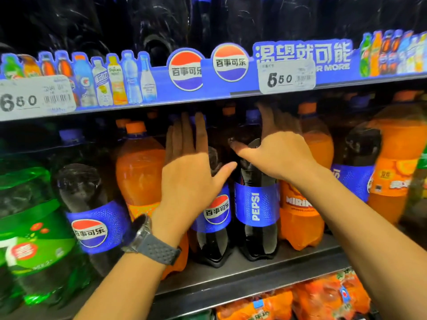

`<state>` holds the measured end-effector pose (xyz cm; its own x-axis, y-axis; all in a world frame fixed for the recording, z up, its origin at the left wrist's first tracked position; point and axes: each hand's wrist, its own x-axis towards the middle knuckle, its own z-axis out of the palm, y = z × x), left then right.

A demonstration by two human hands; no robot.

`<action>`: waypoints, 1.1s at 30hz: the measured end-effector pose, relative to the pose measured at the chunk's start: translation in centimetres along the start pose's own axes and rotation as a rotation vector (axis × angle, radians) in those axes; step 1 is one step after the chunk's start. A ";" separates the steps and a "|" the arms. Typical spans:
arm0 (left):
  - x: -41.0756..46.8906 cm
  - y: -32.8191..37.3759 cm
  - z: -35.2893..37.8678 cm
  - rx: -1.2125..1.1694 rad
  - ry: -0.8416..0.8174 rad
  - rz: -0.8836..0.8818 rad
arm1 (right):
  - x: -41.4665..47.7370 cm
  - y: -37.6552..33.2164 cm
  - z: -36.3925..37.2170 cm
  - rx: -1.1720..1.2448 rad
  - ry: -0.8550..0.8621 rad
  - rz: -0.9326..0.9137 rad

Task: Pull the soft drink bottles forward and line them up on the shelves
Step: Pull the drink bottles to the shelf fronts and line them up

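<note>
Two dark Pepsi bottles stand side by side mid-shelf near the front edge. One shows a round logo label (216,212), the other a blue PEPSI label (256,206). My left hand (187,172), with a watch on its wrist, lies flat against the upper left side of the logo bottle, fingers straight and pointing up, thumb spread towards the other bottle. My right hand (277,153) reaches over the shoulder of the PEPSI bottle, its fingers straight beside the blue cap and its thumb resting on the bottle's front.
An orange soda bottle (138,172) stands left of the pair and a Mirinda bottle (300,215) right of it. Further out are another Pepsi (92,222), a green bottle (30,239) and more orange bottles (397,172). The price strip (208,88) overhangs close above the caps. The metal shelf lip (254,276) runs below.
</note>
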<state>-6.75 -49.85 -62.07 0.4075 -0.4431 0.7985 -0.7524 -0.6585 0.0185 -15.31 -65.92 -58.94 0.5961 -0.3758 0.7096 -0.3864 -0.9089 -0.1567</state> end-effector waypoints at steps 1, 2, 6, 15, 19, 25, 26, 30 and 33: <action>-0.4 0.3 0.3 0.011 0.024 -0.016 | -0.2 -0.1 -0.2 -0.034 -0.008 0.010; -0.6 0.6 0.4 0.009 0.054 -0.031 | -0.6 -0.1 -0.4 -0.082 0.002 0.017; -0.5 0.2 1.1 -0.093 0.056 0.015 | -3.1 0.7 -1.1 0.110 0.202 0.051; -0.5 -1.0 0.9 -0.006 0.032 0.101 | -1.9 2.0 -1.9 0.261 -0.253 0.105; -0.5 -1.1 0.8 0.027 0.055 0.118 | -1.5 1.8 -2.1 0.297 -0.242 0.162; -0.7 -0.4 0.9 -0.052 0.048 0.092 | -2.5 -0.8 -1.3 -0.037 0.020 0.127; -0.9 -0.5 0.9 -0.090 0.035 0.084 | -2.6 -0.8 -1.2 -0.012 0.014 0.133; -0.9 -0.9 0.6 -0.163 -0.007 0.103 | -2.8 0.9 -1.8 0.328 -0.090 0.143; -0.8 -1.3 0.3 -0.180 -0.028 0.124 | -2.2 1.5 -2.1 0.422 -0.223 0.079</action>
<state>-5.96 -48.86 -62.92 0.3183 -0.5328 0.7841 -0.8771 -0.4794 0.0303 -18.63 -66.05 -59.28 0.7304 -0.4343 0.5271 -0.1447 -0.8527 -0.5020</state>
